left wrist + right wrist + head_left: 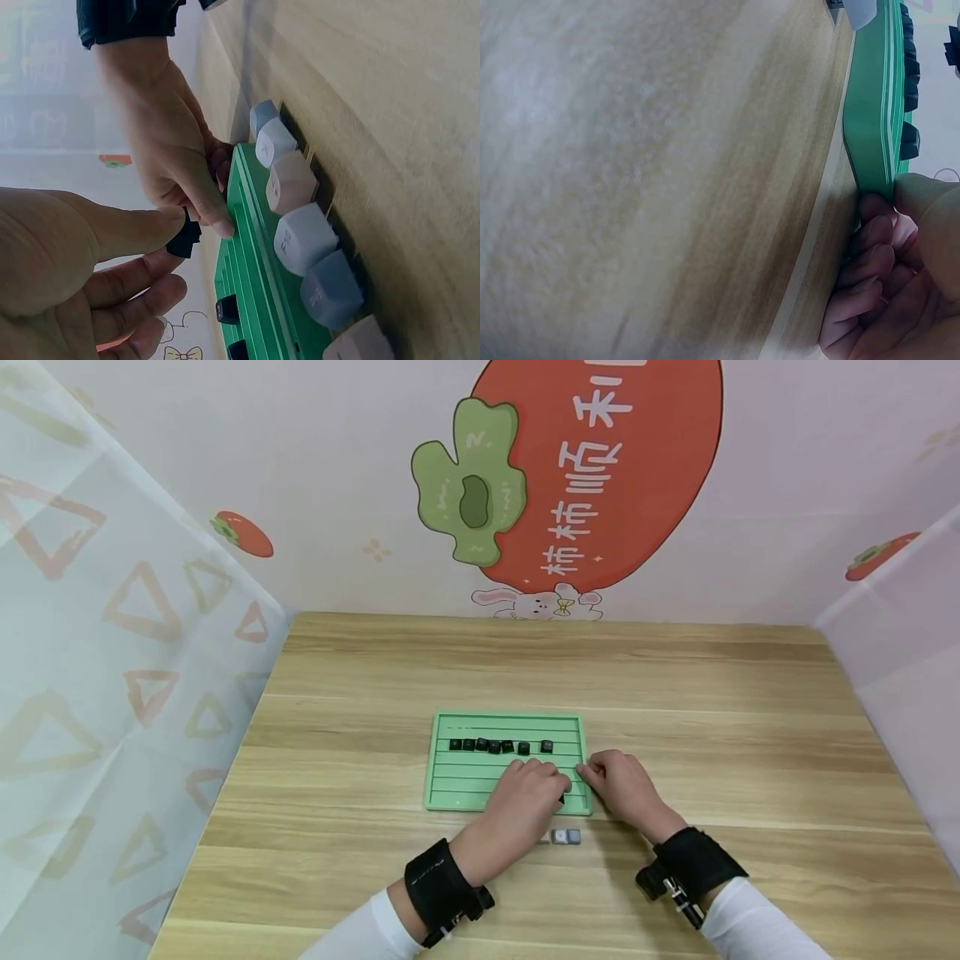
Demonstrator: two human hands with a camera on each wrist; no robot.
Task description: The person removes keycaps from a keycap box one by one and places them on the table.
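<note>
My left hand (525,800) is above the lower right part of a green grooved tray (457,783). Between its thumb and index finger it pinches a black keycap (183,237), held clear of the tray. My right hand (628,787) grips the tray's right edge, thumb on top and fingers curled at the side and below, as the right wrist view shows. Across the tray runs a row of several black keycaps (494,747), with wider spacing toward the right end. The left hand covers part of the tray in the head view.
Grey, white and pinkish keycaps (306,238) stand in a row on the wooden table (360,693) along the tray's near side; my left arm hides some from above. Printed cloth walls (337,527) rise behind the table and at both sides.
</note>
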